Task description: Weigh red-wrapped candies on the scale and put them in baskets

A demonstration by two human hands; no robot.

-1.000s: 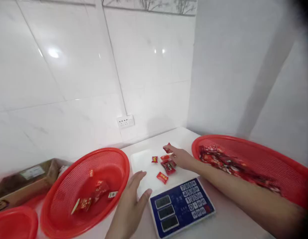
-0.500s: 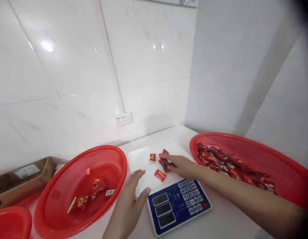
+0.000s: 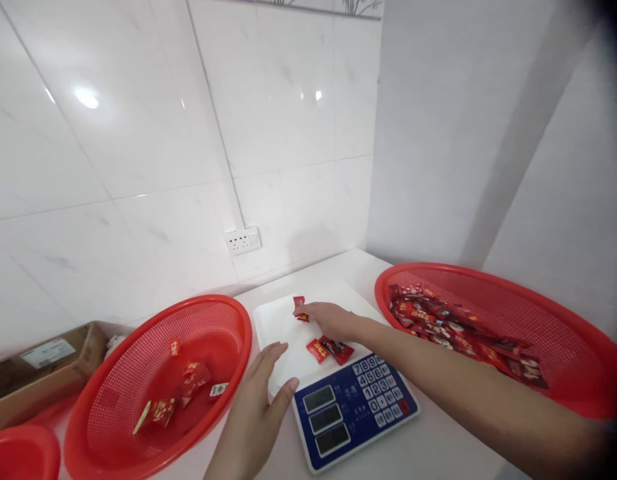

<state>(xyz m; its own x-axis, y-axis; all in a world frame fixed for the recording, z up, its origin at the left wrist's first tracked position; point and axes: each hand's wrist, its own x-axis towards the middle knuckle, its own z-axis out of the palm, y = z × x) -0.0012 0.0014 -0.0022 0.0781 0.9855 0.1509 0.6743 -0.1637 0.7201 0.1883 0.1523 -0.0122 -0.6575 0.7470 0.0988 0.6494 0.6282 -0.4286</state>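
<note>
Glossy foil wrappers point(image 3: 337, 349) are noted on the scale's smooth white plastic tray point(image 3: 278, 320); red plastic mesh baskets point(image 3: 138, 427), polished wall tiles point(image 3: 138, 133), and a matt cardboard box point(image 3: 43, 373) are recorded.

The scale's point(image 3: 353, 407) blue front panel carries a white keypad point(image 3: 381, 393) whose top rows read 7 8 9, 4 5 6 and 1 2 3, with a 0 below; the other keys are too small to read. Its three dark display windows point(image 3: 324, 418) show no digits. The red wrappers point(image 3: 316, 349) bear yellow print, and the cardboard box point(image 3: 41, 370) has a white label point(image 3: 41, 352), both illegible.
</note>
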